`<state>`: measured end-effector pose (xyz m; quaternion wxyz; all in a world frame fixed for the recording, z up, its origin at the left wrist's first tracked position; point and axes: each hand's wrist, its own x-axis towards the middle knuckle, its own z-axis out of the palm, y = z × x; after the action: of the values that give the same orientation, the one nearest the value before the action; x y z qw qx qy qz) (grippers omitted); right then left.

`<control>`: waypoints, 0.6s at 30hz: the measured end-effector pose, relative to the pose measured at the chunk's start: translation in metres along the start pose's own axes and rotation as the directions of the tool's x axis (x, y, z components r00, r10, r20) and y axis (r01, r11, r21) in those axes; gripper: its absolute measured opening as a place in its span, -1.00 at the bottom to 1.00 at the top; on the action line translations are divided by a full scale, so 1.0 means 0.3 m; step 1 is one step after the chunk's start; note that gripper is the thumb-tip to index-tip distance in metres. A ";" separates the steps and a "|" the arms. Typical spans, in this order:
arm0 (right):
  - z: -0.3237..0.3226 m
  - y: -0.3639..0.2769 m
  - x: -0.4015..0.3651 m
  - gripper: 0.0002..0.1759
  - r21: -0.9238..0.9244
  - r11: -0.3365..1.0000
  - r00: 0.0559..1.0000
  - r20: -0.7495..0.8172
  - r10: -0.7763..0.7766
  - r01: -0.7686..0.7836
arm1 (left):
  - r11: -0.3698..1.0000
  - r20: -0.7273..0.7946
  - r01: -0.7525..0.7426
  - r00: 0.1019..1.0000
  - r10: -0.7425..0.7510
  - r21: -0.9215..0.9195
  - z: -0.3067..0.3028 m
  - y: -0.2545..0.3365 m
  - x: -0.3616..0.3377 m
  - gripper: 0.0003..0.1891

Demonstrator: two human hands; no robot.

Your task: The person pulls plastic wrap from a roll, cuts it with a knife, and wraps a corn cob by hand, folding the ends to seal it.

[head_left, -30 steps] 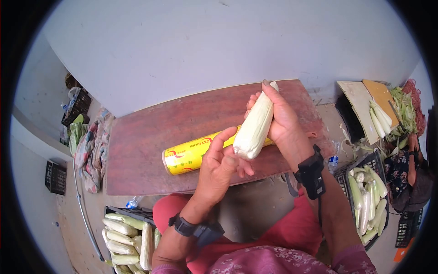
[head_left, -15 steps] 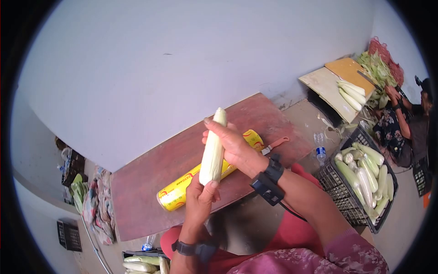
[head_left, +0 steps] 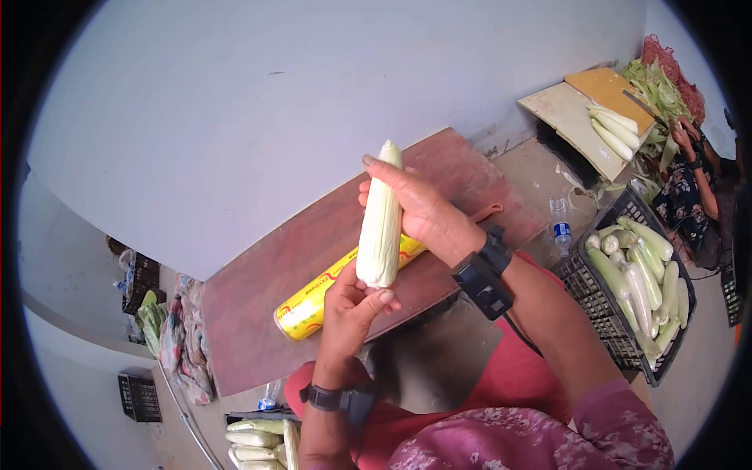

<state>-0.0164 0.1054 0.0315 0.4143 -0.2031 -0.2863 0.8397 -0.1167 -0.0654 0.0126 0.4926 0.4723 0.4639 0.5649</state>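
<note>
An ear of corn (head_left: 379, 227) in its pale green inner husk stands nearly upright in front of me, tip up. My right hand (head_left: 411, 200) is wrapped round its upper half from the right, thumb across the front near the tip. At the blunt base, my left hand (head_left: 352, 309) is closed with its fingers and thumb against the corn's lower end. Behind and below the corn, a yellow printed roll of cling film (head_left: 309, 305) lies on the dark red board (head_left: 243, 329). A knife with a reddish handle (head_left: 487, 211) lies partly hidden behind my right wrist.
A black crate (head_left: 599, 305) of husked corn stands at right, beside a water bottle (head_left: 560, 223). More corn (head_left: 254, 442) lies at lower left. Farther right, a co-worker's hands (head_left: 681, 137) are near a board (head_left: 572, 117) holding several ears. Cloths (head_left: 184, 337) lie left.
Both hands and the corn sit higher in view, slightly to the right. The left thumb has slipped from the corn's front to just below its base. The whole view has shifted a little.
</note>
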 end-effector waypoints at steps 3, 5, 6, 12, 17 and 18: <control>-0.009 -0.033 -0.008 -0.55 0.016 1.000 1.000 -0.013 -0.013 0.013 | 0.996 0.076 0.066 0.995 -0.061 -0.066 -0.013 0.004 0.020 -0.47; -0.014 -0.051 -0.016 -0.53 -0.024 0.999 0.999 -0.016 -0.043 0.043 | 0.974 0.085 0.108 0.992 -0.093 -0.200 -0.014 -0.002 0.039 -0.35; -0.015 -0.057 -0.021 -0.53 -0.043 0.998 0.998 -0.018 -0.057 0.056 | 0.945 0.073 0.115 0.993 -0.097 -0.307 -0.012 -0.010 0.053 -0.27; -0.016 -0.055 -0.056 -0.49 -0.180 0.980 0.996 -0.002 -0.089 0.087 | 0.927 -0.038 0.124 0.988 -0.147 -0.354 0.038 -0.021 0.093 -0.02; -0.012 -0.016 -0.060 -0.51 -0.312 0.938 0.987 -0.005 -0.159 0.150 | 0.983 -0.111 0.099 0.987 -0.117 -0.154 0.102 -0.054 0.101 -0.16; -0.013 -0.012 -0.058 -0.51 -0.337 0.929 0.986 -0.008 -0.167 0.154 | 0.994 -0.139 0.099 0.985 -0.105 -0.052 0.110 -0.065 0.106 -0.19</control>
<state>-0.0019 0.0944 0.0327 0.4461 -0.2617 -0.4329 0.7383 -0.0838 -0.0301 -0.0003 0.4972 0.3953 0.5084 0.5815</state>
